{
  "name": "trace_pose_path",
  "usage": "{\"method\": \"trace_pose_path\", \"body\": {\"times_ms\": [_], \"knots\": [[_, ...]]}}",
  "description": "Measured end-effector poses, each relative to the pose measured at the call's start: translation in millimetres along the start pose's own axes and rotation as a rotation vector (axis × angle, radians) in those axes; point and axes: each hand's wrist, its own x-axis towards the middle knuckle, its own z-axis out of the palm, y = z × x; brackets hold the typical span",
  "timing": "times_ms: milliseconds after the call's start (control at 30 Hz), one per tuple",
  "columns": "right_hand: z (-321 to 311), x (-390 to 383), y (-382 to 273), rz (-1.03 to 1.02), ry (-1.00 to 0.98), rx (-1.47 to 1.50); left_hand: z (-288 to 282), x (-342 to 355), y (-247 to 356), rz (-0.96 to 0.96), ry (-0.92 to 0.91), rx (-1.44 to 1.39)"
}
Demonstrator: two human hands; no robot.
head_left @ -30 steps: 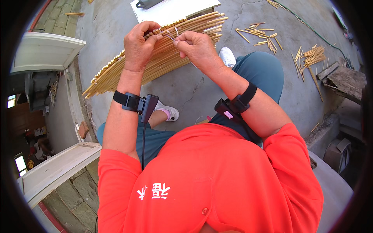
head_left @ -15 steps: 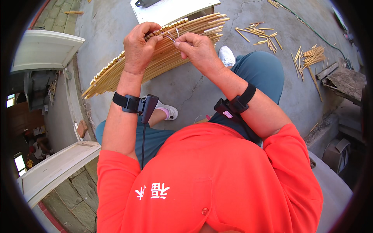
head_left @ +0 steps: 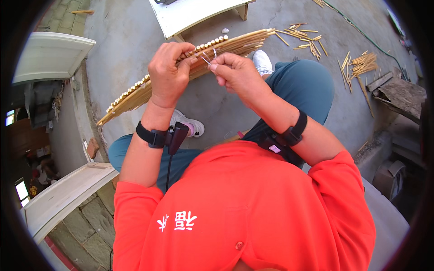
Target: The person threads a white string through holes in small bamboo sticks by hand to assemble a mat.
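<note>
A mat of thin reed stalks [head_left: 135, 98], laid side by side in a long row, slants across in front of me with its pale round ends along the far edge. My left hand [head_left: 171, 70] is closed on the stalks near the middle of that edge, thumb and fingers pinching them. Just to its right, my right hand [head_left: 237, 72] pinches a thin white string [head_left: 206, 58] between thumb and forefinger. The string runs up to the edge of the mat in a small loop; its far end is hidden among the stalks.
Beyond the mat stands a white-topped low table [head_left: 194, 16]. Loose cut stalks [head_left: 309, 38] and a pile of short pieces [head_left: 364, 64] lie on the concrete floor at the right, near a green hose [head_left: 357, 29]. A white open door [head_left: 54, 54] is at the left.
The mat has tilted so that less of its face shows, and its middle and right part sit lower in view. Both hands have shifted slightly right and nearer, keeping their grips.
</note>
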Motion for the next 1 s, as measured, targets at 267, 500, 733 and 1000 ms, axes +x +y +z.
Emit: {"method": "trace_pose_path", "body": {"times_ms": [267, 500, 733, 1000], "knots": [[-21.2, -55.5, 7.4, 0.411, -0.132, 0.096, 4.2, -60.8, 31.4, 0.137, 0.005, 0.000], [-18.4, -75.2, 28.7, 0.285, -0.140, 0.146, 3.7, -77.1, 39.2, 0.182, -0.080, 0.052], [-17.4, -78.1, 33.0, 0.361, -0.113, 0.226, 3.7, -78.8, 32.2, 0.332, -0.098, 0.054], [-14.8, -77.0, 37.2, 0.371, -0.087, 0.280, 6.0, -79.9, 31.7, 0.339, -0.077, 0.071]]}}
